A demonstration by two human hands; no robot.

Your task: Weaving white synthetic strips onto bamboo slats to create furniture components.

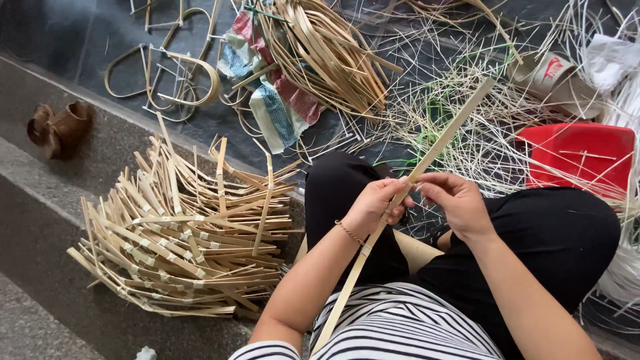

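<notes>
Both closed on the strip (pixel 400 200) — left hand (pixel 375 205), right hand (pixel 455 203) — best kept taut near the tie (pixel 365 250)

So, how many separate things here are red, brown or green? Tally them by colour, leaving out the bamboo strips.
Red: 1, the plastic stool
Brown: 1, the pair of shoes
Green: 1, the tangle of thin strands
Total: 3
Both hands hold one pale bamboo strip.
</notes>
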